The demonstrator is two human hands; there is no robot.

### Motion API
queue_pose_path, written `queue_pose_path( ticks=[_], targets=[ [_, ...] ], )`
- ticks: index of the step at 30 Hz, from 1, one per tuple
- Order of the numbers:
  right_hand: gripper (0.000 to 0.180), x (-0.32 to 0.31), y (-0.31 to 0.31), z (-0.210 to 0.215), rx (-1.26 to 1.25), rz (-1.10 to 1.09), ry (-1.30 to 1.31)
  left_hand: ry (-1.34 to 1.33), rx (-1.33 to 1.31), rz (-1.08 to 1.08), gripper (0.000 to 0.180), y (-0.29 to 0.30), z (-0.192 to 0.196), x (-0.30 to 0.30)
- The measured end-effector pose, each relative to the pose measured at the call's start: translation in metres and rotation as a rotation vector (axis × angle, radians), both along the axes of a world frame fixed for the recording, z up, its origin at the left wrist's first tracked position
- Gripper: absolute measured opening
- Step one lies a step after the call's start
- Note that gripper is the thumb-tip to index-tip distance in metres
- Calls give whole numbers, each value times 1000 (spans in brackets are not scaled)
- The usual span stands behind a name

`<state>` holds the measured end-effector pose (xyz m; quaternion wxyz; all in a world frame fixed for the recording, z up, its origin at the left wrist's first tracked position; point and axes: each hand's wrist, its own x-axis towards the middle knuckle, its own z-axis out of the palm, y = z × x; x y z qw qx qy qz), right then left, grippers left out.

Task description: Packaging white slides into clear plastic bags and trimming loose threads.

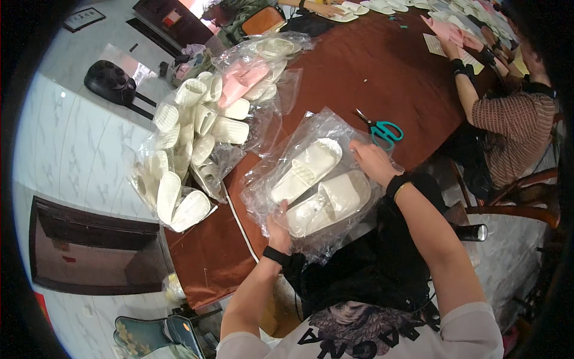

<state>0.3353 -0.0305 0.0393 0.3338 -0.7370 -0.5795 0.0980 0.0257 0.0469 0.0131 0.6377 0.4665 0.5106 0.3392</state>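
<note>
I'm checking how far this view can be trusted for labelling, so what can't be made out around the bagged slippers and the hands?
Head view only:
- Left hand: fingertips are under the clear plastic bag, so its grip is unclear.
- Right hand: whether it pinches the bag edge or only rests there cannot be told.
- White slippers: crinkled, glaring plastic blurs their detail.
- Scissors: blades too small to tell open or closed.
- Pile of slippers: bags overlap, count unclear.

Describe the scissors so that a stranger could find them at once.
On the long brown table, look just beyond the clear plastic bag holding two white slippers. The scissors lie there, near the right hand, alone with teal handles.
</note>
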Motion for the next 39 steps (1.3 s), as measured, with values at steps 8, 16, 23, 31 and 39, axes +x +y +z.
queue_pose_path(
  ticks=[8,16,23,31,39],
  targets=[
    [14,3,2,-4,-94,-76,-128,-243,-189,143,46,-5,7,-7],
    [14,-4,6,-5,-135,-34,-134,-42,78,-48,37,-13,26,13],
    [19,0,3,-6,-183,-38,-129,-34,-6,-69,34,0,28,4],
    [15,-5,7,0,-151,-14,-132,115,28,-22,43,35,-14,-12],
    [13,6,-2,-4,-81,-60,-150,129,160,82,15,6,52,-34]
  ],
)
